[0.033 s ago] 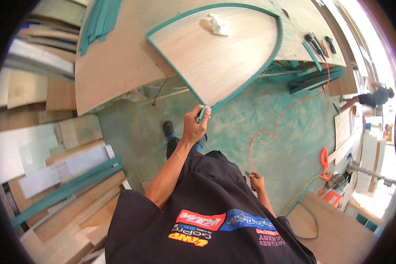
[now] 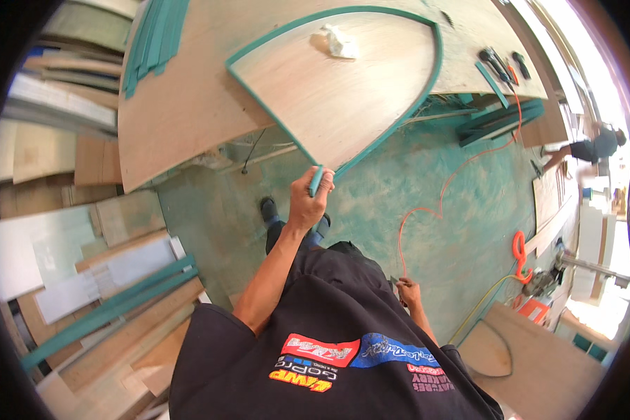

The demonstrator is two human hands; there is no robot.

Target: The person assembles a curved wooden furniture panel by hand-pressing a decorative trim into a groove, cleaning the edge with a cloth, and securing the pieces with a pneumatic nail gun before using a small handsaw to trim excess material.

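Observation:
A pointed, arched wooden panel (image 2: 329, 77) with teal edging lies on the table, its near corner jutting past the table's edge. At that corner my left hand (image 2: 309, 203) is closed round a short teal strip (image 2: 316, 180), which shows between thumb and fingers. Whether the strip joins the edging there is hidden by the hand. My right hand (image 2: 409, 292) hangs low by my right side, closed round a small dark object too small to name. A crumpled white cloth or paper (image 2: 341, 42) sits on the panel.
Teal strips (image 2: 155, 42) lie at the table's (image 2: 182, 133) far left. A black power tool (image 2: 493, 64) with an orange cord (image 2: 442, 199) lies far right; the cord runs across the floor. Stacked boards (image 2: 105, 280) fill the left. Another person (image 2: 595, 148) bends at the far right.
The panel and table sit slightly further left in the picture. More of the teal strip's face shows in my left hand. My right hand stays low.

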